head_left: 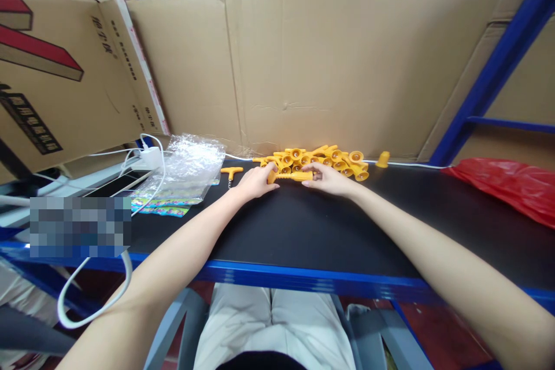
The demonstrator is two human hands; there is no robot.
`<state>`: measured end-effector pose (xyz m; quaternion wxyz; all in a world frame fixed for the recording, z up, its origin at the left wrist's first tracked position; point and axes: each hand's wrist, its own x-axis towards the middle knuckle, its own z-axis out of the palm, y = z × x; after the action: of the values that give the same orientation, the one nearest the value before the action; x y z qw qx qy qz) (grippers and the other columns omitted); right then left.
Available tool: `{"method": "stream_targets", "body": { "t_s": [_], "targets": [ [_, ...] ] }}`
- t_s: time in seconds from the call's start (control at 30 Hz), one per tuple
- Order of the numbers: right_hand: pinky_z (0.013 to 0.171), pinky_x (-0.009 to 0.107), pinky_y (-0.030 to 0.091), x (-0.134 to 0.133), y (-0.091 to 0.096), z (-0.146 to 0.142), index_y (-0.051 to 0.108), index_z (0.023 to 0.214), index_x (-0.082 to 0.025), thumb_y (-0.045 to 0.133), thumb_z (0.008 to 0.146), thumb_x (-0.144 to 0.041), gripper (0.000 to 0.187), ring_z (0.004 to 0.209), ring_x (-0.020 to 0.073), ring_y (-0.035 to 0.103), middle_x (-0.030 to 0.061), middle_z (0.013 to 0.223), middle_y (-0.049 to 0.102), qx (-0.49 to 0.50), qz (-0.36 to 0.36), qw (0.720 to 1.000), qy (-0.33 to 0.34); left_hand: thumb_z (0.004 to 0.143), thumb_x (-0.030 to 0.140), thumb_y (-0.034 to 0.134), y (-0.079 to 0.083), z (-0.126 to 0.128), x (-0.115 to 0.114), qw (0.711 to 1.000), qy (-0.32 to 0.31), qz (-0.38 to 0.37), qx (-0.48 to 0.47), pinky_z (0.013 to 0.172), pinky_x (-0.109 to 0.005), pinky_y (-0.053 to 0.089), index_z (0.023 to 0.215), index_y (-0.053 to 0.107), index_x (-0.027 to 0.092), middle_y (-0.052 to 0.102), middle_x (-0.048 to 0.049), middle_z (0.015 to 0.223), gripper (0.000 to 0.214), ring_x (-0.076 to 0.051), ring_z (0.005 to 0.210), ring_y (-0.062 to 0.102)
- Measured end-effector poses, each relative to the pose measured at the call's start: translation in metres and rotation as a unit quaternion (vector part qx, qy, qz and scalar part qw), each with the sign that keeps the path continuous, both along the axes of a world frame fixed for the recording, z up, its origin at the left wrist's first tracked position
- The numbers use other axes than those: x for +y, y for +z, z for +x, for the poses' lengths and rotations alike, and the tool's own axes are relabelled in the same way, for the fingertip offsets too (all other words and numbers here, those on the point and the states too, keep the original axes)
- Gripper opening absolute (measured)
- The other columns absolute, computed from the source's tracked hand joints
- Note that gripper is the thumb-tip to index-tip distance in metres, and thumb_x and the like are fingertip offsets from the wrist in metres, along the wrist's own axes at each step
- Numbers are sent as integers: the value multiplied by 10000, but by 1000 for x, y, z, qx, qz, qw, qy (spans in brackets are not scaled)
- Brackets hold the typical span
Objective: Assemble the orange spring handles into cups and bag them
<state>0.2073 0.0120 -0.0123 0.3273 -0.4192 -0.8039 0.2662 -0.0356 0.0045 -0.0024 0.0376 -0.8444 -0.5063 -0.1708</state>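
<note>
Both my hands reach to the back of a black tabletop [329, 225]. My left hand [256, 181] and my right hand [326, 178] each grip one end of a yellow plastic piece [291, 176] lying crosswise between them. Right behind it lies a pile of several yellow funnel-shaped plastic parts [321, 159]. A single yellow cap [383, 159] stands apart to the right of the pile. A yellow T-handled tool [231, 172] lies on the table just left of my left hand.
Clear plastic bags [186, 167] over coloured cards lie at the left, beside a white charger [150, 157] with cables. A red plastic bag [507, 185] sits at the right. Cardboard walls [329, 63] close the back; blue shelf posts [489, 75] stand right.
</note>
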Motion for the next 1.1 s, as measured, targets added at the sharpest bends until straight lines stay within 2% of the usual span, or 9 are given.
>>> {"method": "stream_targets", "body": {
  "t_s": [0.1,0.17,0.3,0.4,0.57,0.7,0.77,0.93,1.1],
  "targets": [
    [787,373,509,1,3,6,481,1020,-203,665,672,-290,403,794,147,609,90,1122,533,39,-27,999,24,733,425,593,-1,-1,1,1000,3,9,3,661,-290,429,1066,450,254,637,-22,852,401,-222,811,617],
    [794,361,509,1,4,7,468,984,-197,664,673,-288,379,784,146,622,75,1038,558,79,-56,995,37,734,428,593,-2,-1,1,1000,2,12,3,650,-289,428,1068,446,254,639,-22,845,404,-223,805,617],
    [753,363,516,-2,5,4,461,954,-191,605,749,-353,299,716,166,646,37,776,617,113,-121,985,36,737,422,596,-3,-1,-1,1000,0,21,5,645,-288,429,1074,435,255,642,-22,859,409,-223,803,619],
    [682,351,523,-3,3,-2,452,923,-186,512,820,-435,276,644,170,648,56,713,646,116,-148,982,15,740,419,595,-2,0,-3,1000,4,25,11,663,-292,433,1087,428,257,642,-28,896,418,-226,831,618],
    [615,316,518,-5,5,-5,432,882,-186,424,860,-482,297,596,159,643,81,732,665,107,-163,981,-2,739,419,593,-3,2,-3,999,23,28,14,667,-300,435,1082,435,258,642,-38,918,411,-240,846,617],
    [699,322,518,-7,9,0,385,1093,-188,600,777,-403,438,709,164,657,87,865,675,82,-174,981,40,744,415,589,-4,4,-2,999,37,28,8,654,-289,433,1070,439,252,640,-36,904,395,-234,835,618],
    [700,324,517,-7,9,2,364,1106,-187,646,743,-377,497,699,160,657,78,864,679,88,-164,981,52,747,419,587,-4,4,-3,999,42,24,6,658,-284,432,1072,437,248,638,-35,899,396,-227,836,617],
    [588,286,498,-5,6,0,440,941,-166,557,790,-469,358,564,140,634,90,777,689,90,-163,982,39,752,412,590,-4,4,-4,999,29,30,2,665,-281,430,1075,432,248,639,-31,899,396,-223,838,617],
    [474,221,426,-5,6,-5,499,823,-147,468,830,-512,366,468,96,579,97,748,686,75,-144,987,-5,752,413,591,-4,4,-5,999,37,22,-1,671,-281,430,1076,434,251,636,-34,906,395,-223,845,614]
  ]
}}
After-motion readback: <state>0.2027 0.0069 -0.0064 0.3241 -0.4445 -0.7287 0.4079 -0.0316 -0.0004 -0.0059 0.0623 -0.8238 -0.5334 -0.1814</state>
